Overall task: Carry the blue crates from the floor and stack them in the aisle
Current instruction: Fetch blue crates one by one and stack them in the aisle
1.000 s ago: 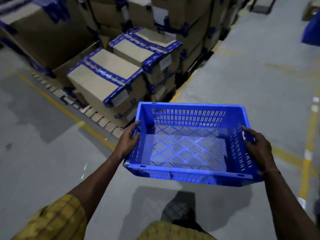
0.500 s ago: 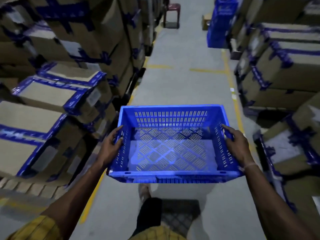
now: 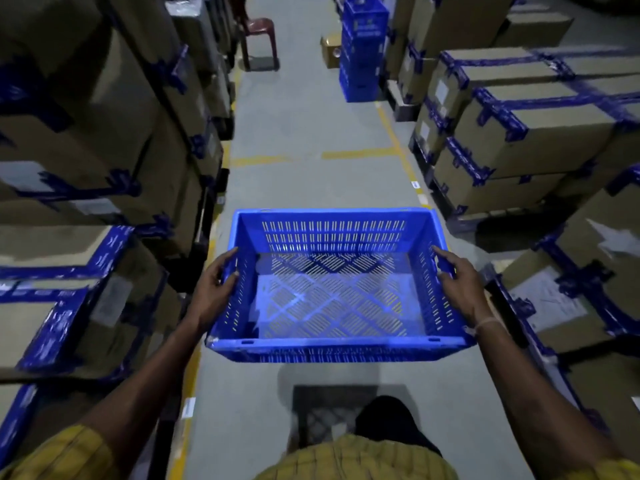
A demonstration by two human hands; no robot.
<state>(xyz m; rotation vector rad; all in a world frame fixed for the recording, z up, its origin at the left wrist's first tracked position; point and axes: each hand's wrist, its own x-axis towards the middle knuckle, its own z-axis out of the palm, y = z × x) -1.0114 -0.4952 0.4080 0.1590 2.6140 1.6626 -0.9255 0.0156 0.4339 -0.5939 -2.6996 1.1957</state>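
Head view shows the blue crate empty and held level above the floor, mid-aisle, near the person's body. The left hand grips its left wall and the right hand grips the right wall, fingers curled over each rim. A second ago the view faced a pallet corner on open floor; now it looks straight down the aisle between cardboard boxes, so the turn seems finished and the carry is under way. Far ahead on the right stands a stack of blue crates, probably the destination, well apart from the carried one. A chair stands far left. How many crates the stack holds is hard to count, and its top is cut off by the frame edge.
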